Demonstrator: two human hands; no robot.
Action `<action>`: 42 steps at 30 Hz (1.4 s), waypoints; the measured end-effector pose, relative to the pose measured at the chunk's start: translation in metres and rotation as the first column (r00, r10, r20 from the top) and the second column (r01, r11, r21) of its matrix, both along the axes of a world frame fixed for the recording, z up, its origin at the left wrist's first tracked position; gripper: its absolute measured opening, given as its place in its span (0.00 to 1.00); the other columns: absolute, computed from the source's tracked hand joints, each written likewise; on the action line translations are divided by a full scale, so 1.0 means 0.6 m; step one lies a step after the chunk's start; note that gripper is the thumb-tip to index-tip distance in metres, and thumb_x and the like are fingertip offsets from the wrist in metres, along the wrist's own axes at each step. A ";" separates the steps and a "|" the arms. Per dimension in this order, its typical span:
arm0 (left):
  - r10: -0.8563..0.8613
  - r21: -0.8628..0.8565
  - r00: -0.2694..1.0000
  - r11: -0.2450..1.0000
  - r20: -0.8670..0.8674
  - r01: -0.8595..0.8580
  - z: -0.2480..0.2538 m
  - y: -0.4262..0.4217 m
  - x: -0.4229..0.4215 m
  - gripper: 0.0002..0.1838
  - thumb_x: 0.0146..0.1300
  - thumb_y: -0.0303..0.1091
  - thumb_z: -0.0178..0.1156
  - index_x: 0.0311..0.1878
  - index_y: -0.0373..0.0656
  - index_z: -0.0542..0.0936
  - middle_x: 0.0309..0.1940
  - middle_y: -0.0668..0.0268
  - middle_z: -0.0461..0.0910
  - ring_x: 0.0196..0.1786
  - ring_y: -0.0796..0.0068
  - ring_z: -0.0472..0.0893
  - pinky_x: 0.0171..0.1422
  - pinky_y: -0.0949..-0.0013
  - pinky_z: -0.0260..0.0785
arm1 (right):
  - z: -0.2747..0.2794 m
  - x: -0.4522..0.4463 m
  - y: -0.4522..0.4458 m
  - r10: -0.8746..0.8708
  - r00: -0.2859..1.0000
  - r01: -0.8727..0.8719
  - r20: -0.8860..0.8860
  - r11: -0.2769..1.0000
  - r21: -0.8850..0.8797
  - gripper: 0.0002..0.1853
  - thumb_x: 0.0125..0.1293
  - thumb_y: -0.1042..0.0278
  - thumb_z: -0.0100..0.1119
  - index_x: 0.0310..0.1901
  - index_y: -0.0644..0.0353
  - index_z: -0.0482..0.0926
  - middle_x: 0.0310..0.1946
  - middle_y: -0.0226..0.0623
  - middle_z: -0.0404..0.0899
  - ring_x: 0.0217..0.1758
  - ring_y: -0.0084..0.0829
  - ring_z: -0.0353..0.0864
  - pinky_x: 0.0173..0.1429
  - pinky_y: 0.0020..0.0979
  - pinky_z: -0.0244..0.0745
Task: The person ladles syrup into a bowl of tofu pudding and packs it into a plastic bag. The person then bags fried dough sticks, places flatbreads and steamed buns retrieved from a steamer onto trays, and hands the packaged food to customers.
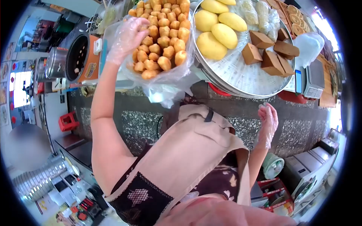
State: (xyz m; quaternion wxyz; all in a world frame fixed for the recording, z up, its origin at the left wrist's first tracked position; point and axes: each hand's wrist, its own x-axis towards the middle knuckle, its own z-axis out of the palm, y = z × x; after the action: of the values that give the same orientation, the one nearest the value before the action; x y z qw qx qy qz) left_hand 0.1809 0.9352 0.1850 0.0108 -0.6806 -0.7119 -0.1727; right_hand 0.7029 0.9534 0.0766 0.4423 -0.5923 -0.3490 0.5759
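My left hand, in a clear plastic glove, reaches to the left edge of a plastic-lined tray heaped with golden fried pieces. Its fingers are bent against the pieces at that edge; whether they grip one cannot be made out. Away from the food, my right hand, also gloved, hangs low at the right over the floor, fingers curled together, and what they hold, if anything, is too small to name. Right of the tray, a round woven tray carries yellow oval pieces and brown blocks.
An orange cooker with a dark round pot stands left of the fried pieces. At the right are a phone, a scale and plastic bags. A red stool is on the floor at the left.
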 end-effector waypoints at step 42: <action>0.449 0.228 0.416 0.846 -0.790 -0.481 0.358 0.224 0.476 0.16 0.58 0.25 0.51 0.49 0.39 0.78 0.44 0.58 0.77 0.52 0.56 0.75 0.65 0.57 0.61 | -0.052 0.667 0.384 0.360 0.923 -0.363 0.137 0.932 -0.002 0.14 0.64 0.62 0.58 0.44 0.65 0.80 0.33 0.33 0.82 0.35 0.22 0.79 0.40 0.23 0.74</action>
State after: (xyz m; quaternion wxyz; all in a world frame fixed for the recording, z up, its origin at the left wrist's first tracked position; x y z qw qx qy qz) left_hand 0.4668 1.0695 0.3998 0.3755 -0.4561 -0.7851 0.1858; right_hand 1.1034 1.1836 0.0451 0.3107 -0.5502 -0.4881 0.6021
